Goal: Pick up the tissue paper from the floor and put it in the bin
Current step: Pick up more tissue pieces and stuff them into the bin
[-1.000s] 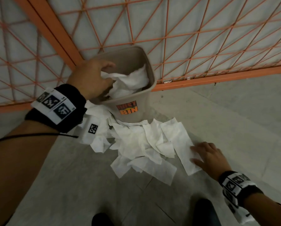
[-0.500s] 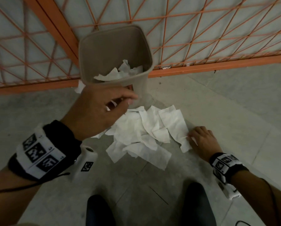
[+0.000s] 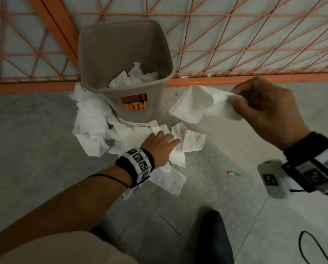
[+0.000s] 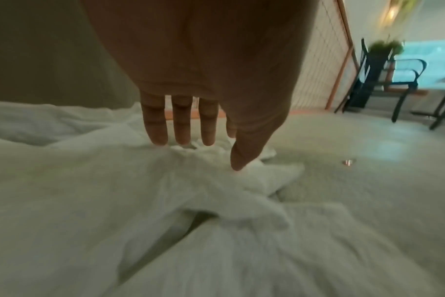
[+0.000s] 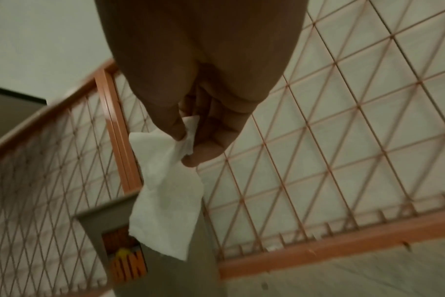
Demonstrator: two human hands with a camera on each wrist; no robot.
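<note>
Right hand [image 3: 262, 109] pinches a tissue [image 3: 195, 103] beside the bin [image 3: 121, 44] — left hand [image 3: 159, 147] flat, fingers straight, on floor tissues [image 3: 90, 119].

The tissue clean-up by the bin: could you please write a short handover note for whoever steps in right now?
Right hand: pinches one tissue sheet in the air, right of the bin, not yet over its opening.
Left hand: fingers straight, resting on the tissue pile on the floor; nothing gripped.
Done: some crumpled tissue already lies in the bin.
Left: drop the held sheet in, then clear the many sheets in front of and left of the bin.
</note>
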